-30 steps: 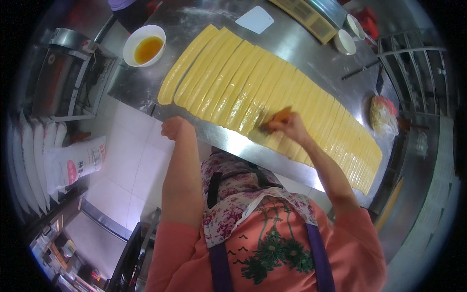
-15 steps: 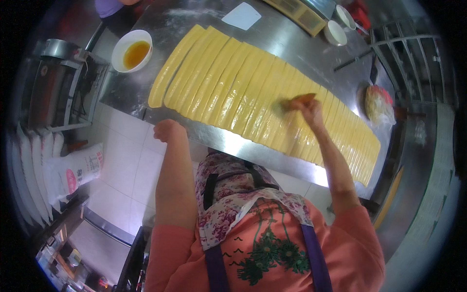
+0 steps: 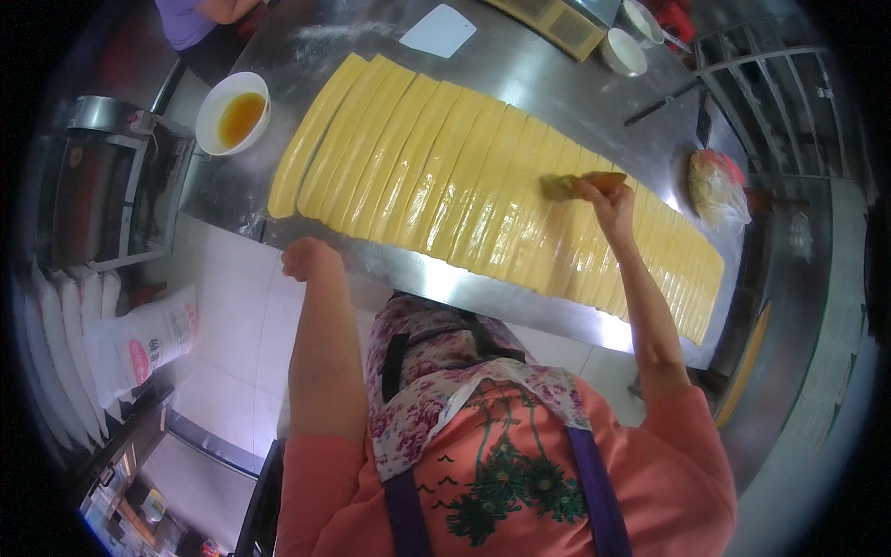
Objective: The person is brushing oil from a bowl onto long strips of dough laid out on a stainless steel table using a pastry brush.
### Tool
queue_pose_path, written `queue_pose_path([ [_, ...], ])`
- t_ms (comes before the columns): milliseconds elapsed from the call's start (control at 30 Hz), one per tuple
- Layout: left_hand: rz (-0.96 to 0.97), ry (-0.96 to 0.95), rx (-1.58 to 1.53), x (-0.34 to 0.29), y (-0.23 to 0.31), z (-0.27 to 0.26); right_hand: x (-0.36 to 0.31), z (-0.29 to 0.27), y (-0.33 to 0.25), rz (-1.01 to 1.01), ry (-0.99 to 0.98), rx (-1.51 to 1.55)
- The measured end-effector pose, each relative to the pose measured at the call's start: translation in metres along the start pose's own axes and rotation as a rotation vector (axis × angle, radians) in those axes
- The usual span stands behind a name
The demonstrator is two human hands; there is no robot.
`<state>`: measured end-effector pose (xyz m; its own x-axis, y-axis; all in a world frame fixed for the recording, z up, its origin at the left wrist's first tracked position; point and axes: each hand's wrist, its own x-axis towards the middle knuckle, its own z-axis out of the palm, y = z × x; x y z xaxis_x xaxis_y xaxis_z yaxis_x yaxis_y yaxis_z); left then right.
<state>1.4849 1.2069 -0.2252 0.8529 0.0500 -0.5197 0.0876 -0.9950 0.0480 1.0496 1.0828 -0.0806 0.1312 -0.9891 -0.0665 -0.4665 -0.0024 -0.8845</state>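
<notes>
Long yellow strips of dough (image 3: pixel 436 176) lie side by side across the steel table (image 3: pixel 343 46), their tops glossy. My right hand (image 3: pixel 610 206) is closed around the wooden handle of a pastry brush (image 3: pixel 560 187), whose pale bristles lie over the strips right of the middle. By the table's front edge, at the left, my left hand (image 3: pixel 310 261) is curled into a loose fist, with nothing visible in it. A white bowl (image 3: pixel 208 121) of amber liquid, probably egg wash, stands left of the strips.
A white scraper sheet (image 3: pixel 438 31) lies at the back. Pale bowls (image 3: pixel 624 52) sit at the far right, and a plastic bag (image 3: pixel 716 186) near the right edge. A metal rack (image 3: pixel 775 121) stands beyond. Another person (image 3: pixel 197 26) is at the upper left; white sacks (image 3: pixel 139 343) stand lower left.
My right hand and the brush have shifted a little across the strips, and the bristles now point left. The view has turned slightly. My left hand stays curled.
</notes>
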Motion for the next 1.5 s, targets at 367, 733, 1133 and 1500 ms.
queue_pose_path([
  [367, 0.039, -0.024, -0.035, -0.03, 0.008, -0.017, -0.018, -0.019, 0.011, 0.058, 0.003, 0.026],
  [733, -0.136, 0.251, -0.617, 0.027, -0.004, 0.065, -0.011, -0.031, 0.044, 0.004, -0.267, -0.073],
  [1133, -0.404, 0.269, -0.983, -0.025, 0.005, -0.005, 0.062, 0.078, -0.066, 0.059, -0.139, 0.079],
  [1500, -0.46, 0.358, -0.792, -0.002, 0.017, 0.027, 0.134, 0.294, -0.258, -0.56, -0.449, 0.305],
])
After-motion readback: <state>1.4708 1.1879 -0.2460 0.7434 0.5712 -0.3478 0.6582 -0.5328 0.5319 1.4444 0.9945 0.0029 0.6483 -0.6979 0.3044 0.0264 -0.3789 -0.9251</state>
